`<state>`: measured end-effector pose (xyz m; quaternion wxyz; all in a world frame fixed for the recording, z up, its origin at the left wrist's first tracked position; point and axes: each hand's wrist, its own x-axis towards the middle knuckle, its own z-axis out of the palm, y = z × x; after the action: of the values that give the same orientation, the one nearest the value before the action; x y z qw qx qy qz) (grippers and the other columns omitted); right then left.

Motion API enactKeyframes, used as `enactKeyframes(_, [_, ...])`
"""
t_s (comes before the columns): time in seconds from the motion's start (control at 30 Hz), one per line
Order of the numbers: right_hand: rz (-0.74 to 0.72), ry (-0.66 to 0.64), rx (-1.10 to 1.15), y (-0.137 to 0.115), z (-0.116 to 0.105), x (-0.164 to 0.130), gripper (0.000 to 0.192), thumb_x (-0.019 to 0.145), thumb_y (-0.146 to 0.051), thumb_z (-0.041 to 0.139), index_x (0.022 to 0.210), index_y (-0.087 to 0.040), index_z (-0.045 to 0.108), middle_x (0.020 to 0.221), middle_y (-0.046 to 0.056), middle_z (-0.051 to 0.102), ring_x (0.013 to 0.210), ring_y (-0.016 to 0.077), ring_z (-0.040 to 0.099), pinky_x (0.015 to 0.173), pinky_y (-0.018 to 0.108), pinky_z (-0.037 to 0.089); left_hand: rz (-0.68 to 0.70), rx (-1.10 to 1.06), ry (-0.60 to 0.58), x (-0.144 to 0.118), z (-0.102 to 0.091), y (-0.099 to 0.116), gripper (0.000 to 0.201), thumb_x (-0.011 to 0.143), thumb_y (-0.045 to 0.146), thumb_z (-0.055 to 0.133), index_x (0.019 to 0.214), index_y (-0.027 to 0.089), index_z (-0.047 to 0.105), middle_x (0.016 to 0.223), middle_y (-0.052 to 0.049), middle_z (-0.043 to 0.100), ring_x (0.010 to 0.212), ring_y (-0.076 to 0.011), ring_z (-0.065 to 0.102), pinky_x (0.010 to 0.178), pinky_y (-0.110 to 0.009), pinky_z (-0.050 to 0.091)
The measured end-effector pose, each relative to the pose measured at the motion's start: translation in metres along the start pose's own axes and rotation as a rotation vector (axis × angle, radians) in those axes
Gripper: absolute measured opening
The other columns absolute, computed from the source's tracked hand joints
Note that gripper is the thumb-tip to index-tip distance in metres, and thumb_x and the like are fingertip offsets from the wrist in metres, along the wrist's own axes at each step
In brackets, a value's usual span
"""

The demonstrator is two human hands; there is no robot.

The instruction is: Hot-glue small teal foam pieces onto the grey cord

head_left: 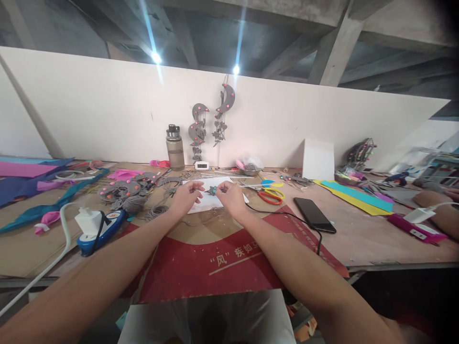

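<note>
Head view: a small teal-and-grey craft piece (213, 190) is pinched between both hands above a white sheet of paper (210, 199) that lies toward the far middle of the counter (358, 239). The left hand (186, 197) is closed on the piece's left end, with the fingers (196, 187) curled in tight; the right hand (232, 196) is closed on its right end in the same way. What the piece is made of cannot be told at this size. Just right of the right hand, red-handled scissors (269, 196) are laid on the counter, and a black phone (314, 215) with a cable is seen nearer the front edge. Toward the left edge a white charger on a blue power strip (98, 225) is plugged in. A water bottle (174, 148) is stood at the back edge against the wall, beside grey moon-shaped hangings (199, 126). Another person's forearm (439, 212) is rested at the right edge.
</note>
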<state>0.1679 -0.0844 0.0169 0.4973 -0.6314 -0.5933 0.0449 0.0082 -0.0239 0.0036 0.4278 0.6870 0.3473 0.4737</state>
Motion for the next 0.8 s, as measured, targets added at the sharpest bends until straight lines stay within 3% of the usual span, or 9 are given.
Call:
enactKeyframes(0.13, [0.003, 0.006, -0.008, -0.0007, 0.0012, -0.0006, 0.013, 0.071, -0.022, 0.053, 0.071, -0.020, 0.065, 0.065, -0.001, 0.062, 0.060, 0.0115, 0.052, 0.059, 0.023, 0.036, -0.038, 0.120, -0.026, -0.0020, -0.0035, 0.0005, 0.024, 0.067, 0.018, 0.050, 0.088, 0.015, 0.062, 0.073, -0.002, 0.061, 0.052, -0.0084, 0.053, 0.042, -0.019, 0.041])
enactKeyframes(0.3, [0.012, 0.020, -0.002, 0.0022, 0.0035, 0.0013, 0.011, 0.070, -0.021, 0.054, 0.070, -0.019, 0.065, 0.070, 0.000, 0.065, 0.064, 0.0115, 0.054, 0.063, 0.022, 0.038, -0.081, 0.141, -0.012, -0.0049, -0.0020, 0.0047, 0.023, 0.071, 0.023, 0.051, 0.089, 0.016, 0.063, 0.067, 0.000, 0.058, 0.047, -0.0084, 0.050, 0.038, -0.018, 0.037])
enactKeyframes(0.6, [0.017, -0.014, 0.020, 0.0025, 0.0039, -0.0008, 0.011, 0.071, -0.023, 0.054, 0.070, -0.019, 0.064, 0.068, -0.001, 0.063, 0.063, 0.0114, 0.052, 0.061, 0.023, 0.036, 0.037, 0.023, -0.175, -0.0026, 0.0020, 0.0004, 0.031, 0.077, 0.038, 0.059, 0.094, 0.013, 0.066, 0.067, -0.001, 0.061, 0.052, -0.0093, 0.054, 0.056, -0.024, 0.045])
enactKeyframes(0.8, [0.025, -0.037, 0.055, 0.0030, 0.0065, -0.0020, 0.013, 0.071, -0.025, 0.053, 0.070, -0.019, 0.064, 0.062, -0.003, 0.059, 0.059, 0.0108, 0.049, 0.058, 0.023, 0.035, 0.009, -0.057, -0.186, -0.0023, 0.0044, 0.0008, 0.026, 0.073, 0.034, 0.064, 0.088, 0.012, 0.063, 0.066, -0.001, 0.061, 0.051, -0.0082, 0.051, 0.054, -0.023, 0.044])
